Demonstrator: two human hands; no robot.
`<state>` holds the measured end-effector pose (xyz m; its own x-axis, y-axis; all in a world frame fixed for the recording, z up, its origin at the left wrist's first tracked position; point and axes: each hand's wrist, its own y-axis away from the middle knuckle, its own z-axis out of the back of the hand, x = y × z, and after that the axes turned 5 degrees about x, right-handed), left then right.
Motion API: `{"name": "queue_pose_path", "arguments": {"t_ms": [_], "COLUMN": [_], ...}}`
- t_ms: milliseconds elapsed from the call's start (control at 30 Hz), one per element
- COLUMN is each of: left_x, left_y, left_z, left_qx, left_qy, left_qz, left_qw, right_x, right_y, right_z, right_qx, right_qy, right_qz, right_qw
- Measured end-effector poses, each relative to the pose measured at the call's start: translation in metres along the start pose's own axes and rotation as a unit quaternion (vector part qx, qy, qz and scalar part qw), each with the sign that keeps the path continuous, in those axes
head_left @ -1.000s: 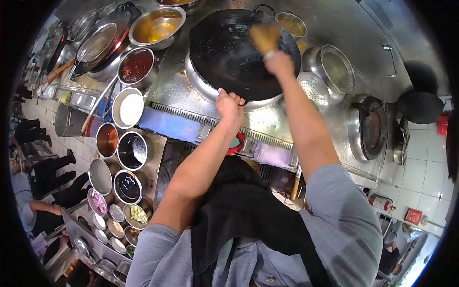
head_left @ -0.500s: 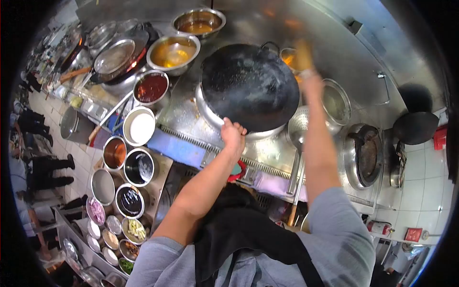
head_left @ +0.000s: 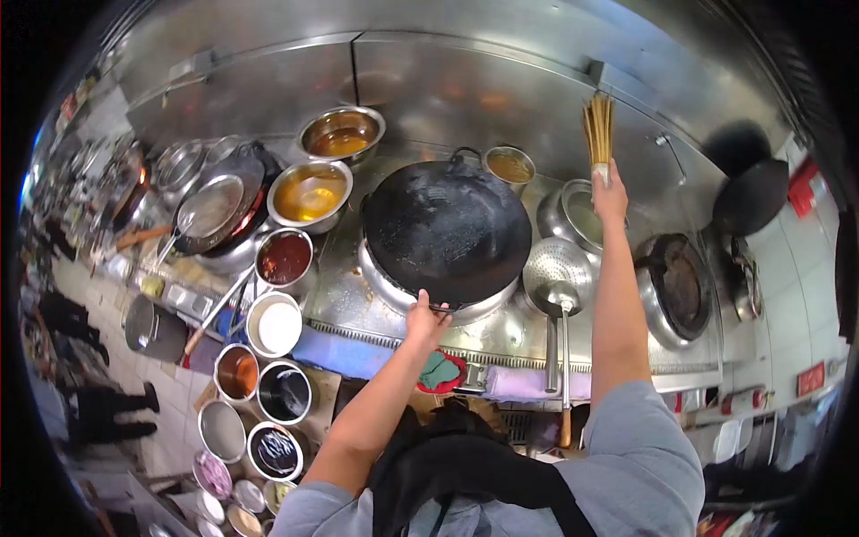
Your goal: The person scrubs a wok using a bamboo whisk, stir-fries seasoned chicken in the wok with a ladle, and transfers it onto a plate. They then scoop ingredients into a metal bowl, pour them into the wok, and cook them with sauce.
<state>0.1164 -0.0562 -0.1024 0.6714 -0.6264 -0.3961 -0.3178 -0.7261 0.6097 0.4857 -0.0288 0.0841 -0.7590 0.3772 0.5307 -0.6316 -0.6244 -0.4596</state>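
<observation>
- Two hands are shown in the head view, with a black wok (head_left: 447, 233) seated on a steel ring (head_left: 380, 285) on the stove top (head_left: 344, 279).
- Its near rim is held by the left hand (head_left: 424, 322), with that grip closed over the edge. By its breadth the wok is judged heavy and rigid; on its round base it could rock, and its pale-streaked inside may be slick or hot.
- Firm hold would best be taken at the near edge and the far loop handle (head_left: 465, 154), ideally through a cloth.
- A bamboo brush (head_left: 598, 130) is raised in the right hand (head_left: 610, 192), away from the wok, bristles upward. Its bound base is clasped in that grip; it is judged light, with springy strands, and is best held at the binding.
- To the wok's right, a perforated skimmer (head_left: 541, 264) is set, with a ladle (head_left: 562, 294) lying over it. Both handles are pointed towards the body, where a sleeve could be caught.
- Behind the wok, a small pot (head_left: 519, 188) is placed near the loop handle; to the left, a bowl of yellow liquid (head_left: 327, 224) and a sauce pot (head_left: 309, 274) are crowded close, so spills could be caused by a wide swing.
</observation>
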Motion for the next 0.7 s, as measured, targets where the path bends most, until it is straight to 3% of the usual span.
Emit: {"name": "queue_pose_path", "arguments": {"t_ms": [67, 100, 133, 167, 200, 267, 333, 367, 400, 433, 467, 500, 533, 567, 600, 633, 667, 700], "left_x": [-0.012, -0.017, -0.022, -0.033, -0.041, -0.040, -0.031, -0.030, -0.027, -0.025, -0.021, -0.019, -0.018, -0.020, -0.023, -0.029, -0.029, -0.027], "left_y": [0.018, 0.022, 0.022, 0.039, 0.049, 0.060, 0.029, 0.031, 0.035, 0.026, 0.016, 0.016, 0.019, 0.002, -0.001, -0.003, 0.016, 0.039], "left_z": [0.020, 0.038, 0.052, 0.041, 0.028, 0.008, 0.002, -0.002, -0.003, 0.001, 0.005, 0.005, 0.005, 0.013, 0.015, 0.014, 0.014, 0.010], "left_qx": [0.040, 0.066, 0.082, 0.093, 0.108, 0.228, 0.246, 0.211, 0.184, 0.194, 0.210, 0.236, 0.230, 0.246, 0.253, 0.295, 0.267, 0.271], "left_qy": [-0.169, -0.335, -0.462, -0.575, -0.582, -0.657, -0.712, -0.746, -0.777, -0.755, -0.730, -0.695, -0.693, -0.705, -0.726, -0.718, -0.714, -0.715], "left_qz": [-0.034, -0.208, -0.380, -0.527, -0.519, -0.542, -0.459, -0.456, -0.455, -0.488, -0.518, -0.519, -0.520, -0.494, -0.450, -0.481, -0.536, -0.539], "left_qw": [0.984, 0.917, 0.797, 0.619, 0.617, 0.472, 0.472, 0.436, 0.394, 0.394, 0.394, 0.438, 0.444, 0.445, 0.455, 0.407, 0.362, 0.353], "right_x": [0.018, 0.004, -0.007, -0.021, -0.034, -0.046, -0.010, -0.024, -0.040, -0.038, -0.044, -0.036, -0.032, 0.000, 0.036, 0.054, 0.073, 0.069], "right_y": [0.067, 0.126, 0.177, 0.210, 0.237, 0.287, 0.298, 0.312, 0.332, 0.339, 0.355, 0.355, 0.365, 0.371, 0.375, 0.393, 0.407, 0.423], "right_z": [0.034, 0.048, 0.053, 0.063, 0.073, 0.078, 0.092, 0.076, 0.055, 0.042, 0.020, 0.006, -0.008, 0.010, 0.042, 0.054, 0.081, 0.060], "right_qx": [0.001, 0.030, 0.072, 0.150, 0.228, 0.287, 0.368, 0.398, 0.366, 0.380, 0.330, 0.408, 0.377, 0.301, 0.317, 0.209, 0.216, 0.191], "right_qy": [-0.181, -0.268, -0.357, -0.313, -0.267, -0.039, -0.028, 0.014, 0.060, 0.053, 0.066, 0.115, 0.177, 0.153, 0.135, 0.004, -0.127, -0.183], "right_qz": [-0.063, -0.101, -0.124, -0.178, -0.236, -0.211, -0.213, -0.153, -0.067, -0.068, -0.047, -0.123, -0.071, -0.081, -0.040, 0.038, 0.037, 0.131], "right_qw": [0.981, 0.958, 0.923, 0.921, 0.906, 0.933, 0.905, 0.904, 0.926, 0.921, 0.941, 0.897, 0.906, 0.938, 0.938, 0.977, 0.967, 0.956]}}
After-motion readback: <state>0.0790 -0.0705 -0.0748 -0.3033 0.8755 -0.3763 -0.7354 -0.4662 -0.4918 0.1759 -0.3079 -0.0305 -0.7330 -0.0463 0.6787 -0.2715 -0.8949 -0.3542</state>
